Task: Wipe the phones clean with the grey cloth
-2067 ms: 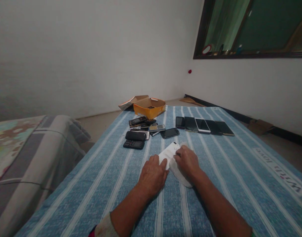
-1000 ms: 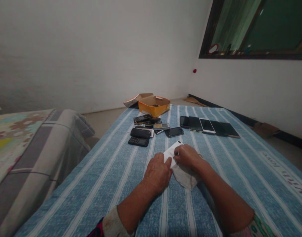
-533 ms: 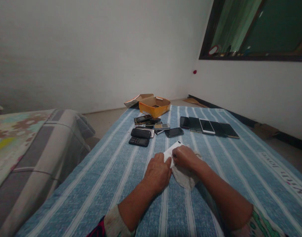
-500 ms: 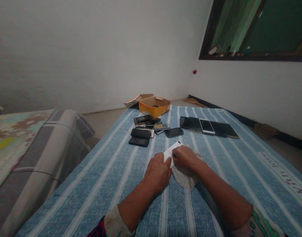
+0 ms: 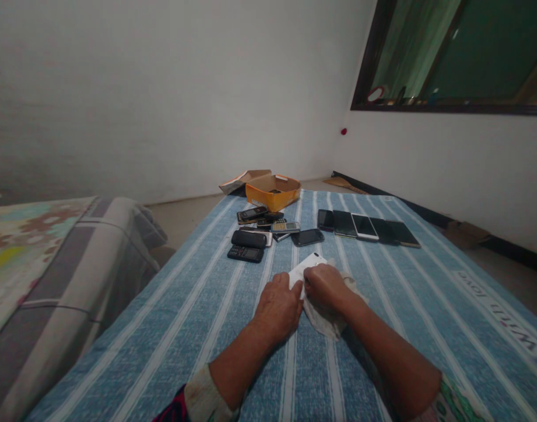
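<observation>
A white smartphone (image 5: 307, 263) lies back side up on the striped cloth, its camera end pointing away from me. My left hand (image 5: 278, 302) grips its left edge, thumb resting on the near part. My right hand (image 5: 328, 285) is closed on a pale cleaning cloth (image 5: 323, 321) and presses against the phone's back. The cloth spreads out below and to the right of that hand. Both hands cover the phone's lower part. Just beyond them lies a black touchscreen phone (image 5: 308, 237).
Several old keypad phones (image 5: 246, 252) are heaped left of centre. A row of smartphones (image 5: 364, 226) lies to the right. Behind the heap stands an open orange box (image 5: 272, 196). The blue striped cover (image 5: 198, 328) spreads under everything, and a draped bed (image 5: 119, 234) is at left.
My right hand has shifted very slightly left over the phone's back with the cloth. The view has tilted a little; my left hand keeps its grip on the phone.
</observation>
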A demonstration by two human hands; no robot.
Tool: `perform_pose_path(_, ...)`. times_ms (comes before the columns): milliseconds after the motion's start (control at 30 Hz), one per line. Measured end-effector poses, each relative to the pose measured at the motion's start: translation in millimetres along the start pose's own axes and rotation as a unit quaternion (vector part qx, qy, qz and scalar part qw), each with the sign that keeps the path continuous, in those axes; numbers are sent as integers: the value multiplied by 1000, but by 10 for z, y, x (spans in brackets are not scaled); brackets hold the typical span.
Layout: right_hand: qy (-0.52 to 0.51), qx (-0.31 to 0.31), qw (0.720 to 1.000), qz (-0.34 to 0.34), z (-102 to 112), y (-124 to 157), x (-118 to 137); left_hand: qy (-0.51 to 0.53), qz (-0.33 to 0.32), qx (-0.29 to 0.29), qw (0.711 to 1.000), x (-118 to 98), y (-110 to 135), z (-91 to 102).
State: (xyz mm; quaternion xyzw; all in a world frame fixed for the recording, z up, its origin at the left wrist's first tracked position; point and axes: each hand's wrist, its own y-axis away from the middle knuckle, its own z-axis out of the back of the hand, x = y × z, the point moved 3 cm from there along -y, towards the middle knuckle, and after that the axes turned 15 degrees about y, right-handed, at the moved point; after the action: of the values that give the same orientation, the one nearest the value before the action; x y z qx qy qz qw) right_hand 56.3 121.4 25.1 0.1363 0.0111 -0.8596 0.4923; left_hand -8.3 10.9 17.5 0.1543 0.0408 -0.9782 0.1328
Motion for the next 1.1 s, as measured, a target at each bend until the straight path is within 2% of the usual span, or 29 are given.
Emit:
perform_pose_path(400, -45, 0, 999, 16, 37, -48, -178, -1, -1, -2, 1000, 13, -27, -12)
perform_pose_path(633, -48, 0, 998, 31, 37, -77, -133, -2, 3, 11, 1000, -10, -16, 20)
perform_pose_path(800, -37, -13, 999, 1, -19, -43, -132, 2, 0, 4, 1000, -13, -6, 31)
perform_pose_path(1100, -77, -26, 996, -45, -109, -26, -196, 4, 8, -7, 1000, 0, -13, 12)
